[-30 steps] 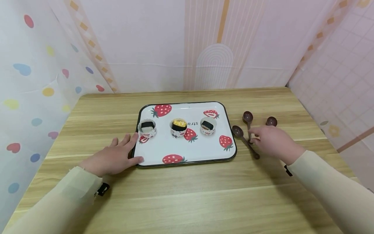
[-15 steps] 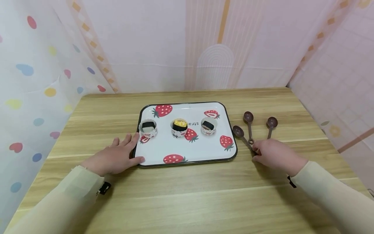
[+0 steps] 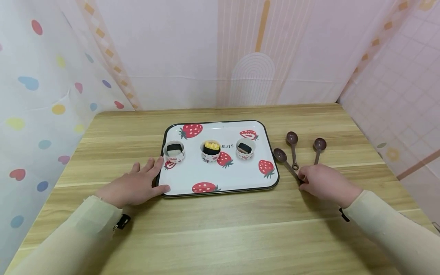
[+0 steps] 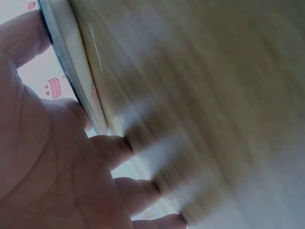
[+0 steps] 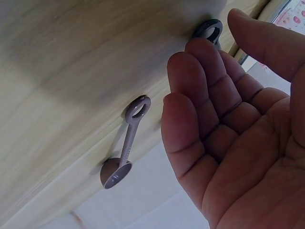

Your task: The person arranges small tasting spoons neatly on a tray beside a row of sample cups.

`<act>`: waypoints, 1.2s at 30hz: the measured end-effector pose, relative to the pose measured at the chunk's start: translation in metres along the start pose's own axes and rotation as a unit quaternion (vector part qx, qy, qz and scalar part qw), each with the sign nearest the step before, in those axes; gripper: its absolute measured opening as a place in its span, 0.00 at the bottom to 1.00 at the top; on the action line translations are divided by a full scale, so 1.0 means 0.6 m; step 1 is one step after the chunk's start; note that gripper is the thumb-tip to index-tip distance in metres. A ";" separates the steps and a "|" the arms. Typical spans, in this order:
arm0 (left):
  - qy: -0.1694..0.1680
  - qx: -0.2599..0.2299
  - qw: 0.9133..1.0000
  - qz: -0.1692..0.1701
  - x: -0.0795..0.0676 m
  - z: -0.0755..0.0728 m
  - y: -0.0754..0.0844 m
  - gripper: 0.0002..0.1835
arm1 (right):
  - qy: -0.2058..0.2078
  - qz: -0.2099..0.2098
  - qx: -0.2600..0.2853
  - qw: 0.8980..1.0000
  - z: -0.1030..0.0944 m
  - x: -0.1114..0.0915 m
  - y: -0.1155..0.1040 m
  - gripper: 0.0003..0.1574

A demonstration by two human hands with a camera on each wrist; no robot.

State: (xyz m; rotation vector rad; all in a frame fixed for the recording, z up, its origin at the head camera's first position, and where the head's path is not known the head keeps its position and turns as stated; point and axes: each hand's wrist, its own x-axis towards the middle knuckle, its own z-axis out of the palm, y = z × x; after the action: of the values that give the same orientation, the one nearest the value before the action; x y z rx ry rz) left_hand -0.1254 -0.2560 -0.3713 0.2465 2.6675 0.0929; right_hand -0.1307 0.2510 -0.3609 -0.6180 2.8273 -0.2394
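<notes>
My left hand (image 3: 135, 185) rests at the left edge of a white strawberry-print tray (image 3: 237, 177), thumb over the rim. Its fingers are spread along the tray's side, also seen in the left wrist view. Three dark brown measuring spoons lie right of the tray. My right hand (image 3: 326, 185) pinches the handle end of the nearest one (image 3: 280, 155), which lies slanted on the table. Its ring end (image 5: 209, 31) shows by the thumb in the right wrist view. The middle spoon (image 3: 292, 138) and the right spoon (image 3: 320, 144) lie apart, the latter's handle partly hidden by my hand.
On the tray stand three paper cups with sushi-like pieces: a left cup (image 3: 174, 152), a middle cup (image 3: 211, 152) with a yellow topping, and a right cup (image 3: 245, 149). The wooden table (image 3: 220, 233) meets patterned curtains at the back and sides.
My right hand has shifted slightly toward me, from the middle spoon's handle end to the nearest spoon's handle end. The left hand, tray and spoons have stayed in place.
</notes>
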 end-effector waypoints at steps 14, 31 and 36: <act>-0.005 -0.001 1.000 0.000 0.000 0.001 0.000 0.61 | 0.016 -0.020 -0.012 1.000 0.003 0.002 0.007 0.09; -0.008 -0.003 1.000 -0.001 0.002 0.001 0.001 0.62 | 0.004 0.003 -0.001 1.000 0.008 0.006 -0.002 0.11; -0.004 0.000 1.000 0.001 0.001 0.000 0.000 0.61 | 0.008 0.014 -0.001 1.000 0.008 0.007 -0.001 0.11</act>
State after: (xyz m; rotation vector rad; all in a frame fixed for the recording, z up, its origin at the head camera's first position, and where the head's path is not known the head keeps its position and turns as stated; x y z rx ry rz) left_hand -0.1255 -0.2558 -0.3716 0.2504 2.6584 0.0920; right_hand -0.1330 0.2481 -0.3665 -0.5781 2.8494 -0.2381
